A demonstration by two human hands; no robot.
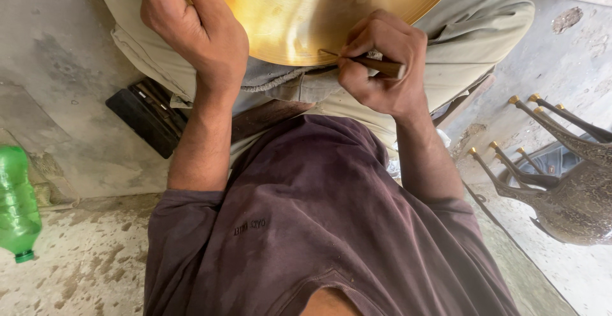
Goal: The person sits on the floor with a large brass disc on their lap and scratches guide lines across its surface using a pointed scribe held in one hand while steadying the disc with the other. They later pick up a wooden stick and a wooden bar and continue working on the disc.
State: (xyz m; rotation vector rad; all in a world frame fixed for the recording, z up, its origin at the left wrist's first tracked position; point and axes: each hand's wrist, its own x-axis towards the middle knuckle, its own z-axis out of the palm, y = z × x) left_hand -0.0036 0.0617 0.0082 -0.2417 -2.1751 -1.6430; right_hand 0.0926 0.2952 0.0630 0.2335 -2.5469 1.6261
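Observation:
A large round brass plate (306, 10) rests on my lap, shiny and golden, with its upper part out of view. My left hand (197, 32) grips the plate's left rim, fingers curled over the edge. My right hand (379, 74) is closed around a thin engraving tool with a wooden handle (387, 67). The tool's metal tip (328, 53) touches the plate near its lower rim. Below both arms my beige trousers and dark purple shirt fill the view.
A green plastic bottle (16, 204) lies on the rough concrete floor at the left. A black flat object (146, 115) sits beside my left leg. At the right stands a dark patterned metal piece with several brass-tipped prongs (561, 176).

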